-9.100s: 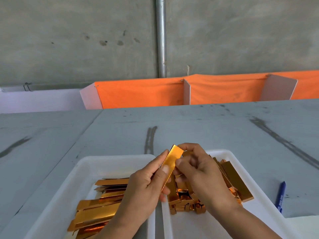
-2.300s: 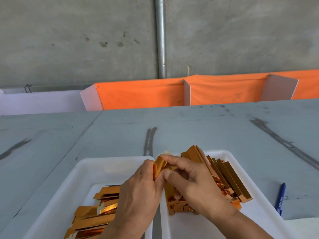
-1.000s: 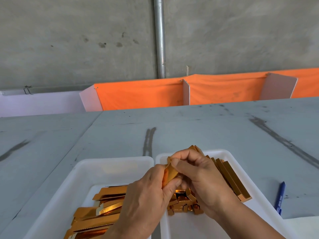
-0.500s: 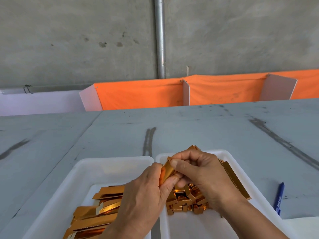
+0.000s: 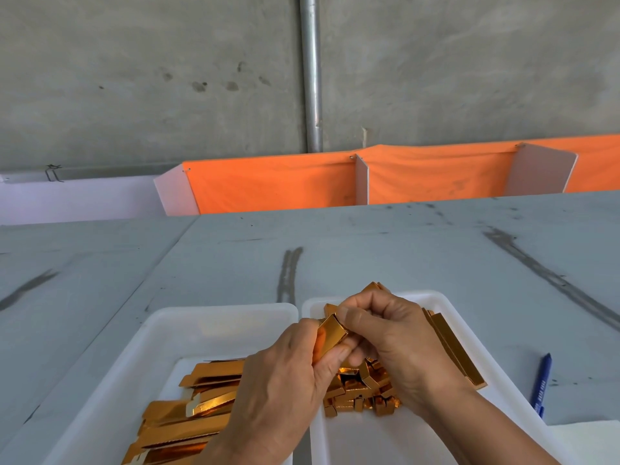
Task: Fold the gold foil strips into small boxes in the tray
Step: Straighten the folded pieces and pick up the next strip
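Both hands pinch one half-folded strip (image 5: 330,335) above the seam between trays: left hand (image 5: 285,380) from below, right hand (image 5: 385,333) at its top, boxes (image 5: 360,394) in right tray (image 5: 446,305).

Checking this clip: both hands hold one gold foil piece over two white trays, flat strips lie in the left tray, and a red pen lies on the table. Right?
No: the pen is blue, not red; the head view shows it. The rest stands: left hand and right hand hold the gold foil piece, flat strips lie in the left tray.
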